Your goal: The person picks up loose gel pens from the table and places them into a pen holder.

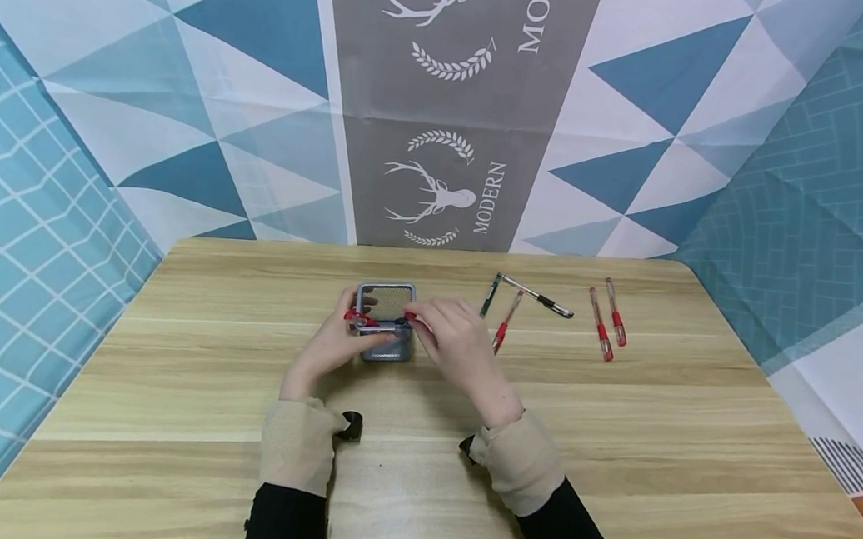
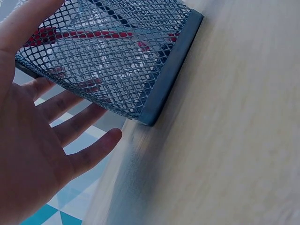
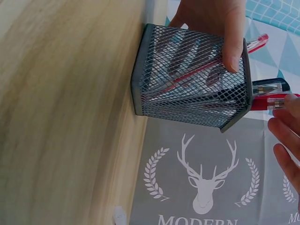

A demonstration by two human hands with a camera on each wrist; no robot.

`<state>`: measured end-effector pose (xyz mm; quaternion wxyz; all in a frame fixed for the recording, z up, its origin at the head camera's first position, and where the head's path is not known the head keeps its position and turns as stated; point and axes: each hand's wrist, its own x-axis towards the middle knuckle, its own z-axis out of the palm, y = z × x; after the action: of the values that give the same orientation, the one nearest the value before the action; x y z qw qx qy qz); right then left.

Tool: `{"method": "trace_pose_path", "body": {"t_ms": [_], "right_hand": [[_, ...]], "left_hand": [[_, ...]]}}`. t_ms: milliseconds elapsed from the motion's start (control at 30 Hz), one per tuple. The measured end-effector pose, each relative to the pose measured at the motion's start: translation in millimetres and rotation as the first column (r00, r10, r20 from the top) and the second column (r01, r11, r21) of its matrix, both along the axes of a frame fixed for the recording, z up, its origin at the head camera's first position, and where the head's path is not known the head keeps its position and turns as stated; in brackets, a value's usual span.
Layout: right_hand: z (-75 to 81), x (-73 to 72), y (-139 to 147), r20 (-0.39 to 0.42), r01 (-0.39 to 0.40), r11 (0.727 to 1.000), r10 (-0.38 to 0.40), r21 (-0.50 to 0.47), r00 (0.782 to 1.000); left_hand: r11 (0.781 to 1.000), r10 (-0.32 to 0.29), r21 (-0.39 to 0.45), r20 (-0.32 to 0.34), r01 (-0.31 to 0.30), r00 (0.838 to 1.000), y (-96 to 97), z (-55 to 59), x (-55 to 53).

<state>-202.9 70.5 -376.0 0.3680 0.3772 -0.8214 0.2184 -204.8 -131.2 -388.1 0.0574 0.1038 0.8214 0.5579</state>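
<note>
A dark metal mesh pen holder (image 1: 387, 348) stands upright on the wooden table. My left hand (image 1: 327, 347) holds it from the left, with the thumb over the near side and the fingers spread along the far side. At the holder's open top, my right hand (image 1: 460, 338) pinches a red pen (image 3: 261, 104) by its end, and the pen's other part is inside the mesh. Beside that pen a black pen (image 3: 272, 87) sticks out of the top. Another red pen (image 3: 258, 43) leans slantwise out of the holder at the left hand's side.
To the right of the right hand lie a dark pen (image 1: 490, 295), a red pen (image 1: 506, 323) and a black pen (image 1: 538, 295). Farther right, two red pens (image 1: 600, 325) lie side by side. A patterned cloth (image 1: 444, 95) hangs behind the table's back edge.
</note>
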Motion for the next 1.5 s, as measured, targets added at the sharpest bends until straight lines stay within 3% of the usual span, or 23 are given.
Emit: {"method": "trace_pose_path", "body": {"t_ms": [367, 1033, 1500], "right_hand": [[-3.7, -1.7, -0.5, 0.008, 0.005, 1.000, -0.005, 0.003, 1.000], [-4.6, -0.3, -1.4, 0.130, 0.015, 1.000, -0.016, 0.011, 0.991], [-6.1, -0.8, -2.7, 0.152, 0.026, 0.996, -0.039, 0.083, 0.988]], "left_hand": [[1.000, -0.007, 0.004, -0.051, 0.007, 0.999, -7.1, -30.4, -17.1], [1.000, -0.012, 0.022, -0.063, 0.014, 0.998, -6.6, -28.3, -15.5], [1.000, -0.010, 0.019, -0.055, 0.011, 0.998, -8.0, -32.5, -18.3]]}}
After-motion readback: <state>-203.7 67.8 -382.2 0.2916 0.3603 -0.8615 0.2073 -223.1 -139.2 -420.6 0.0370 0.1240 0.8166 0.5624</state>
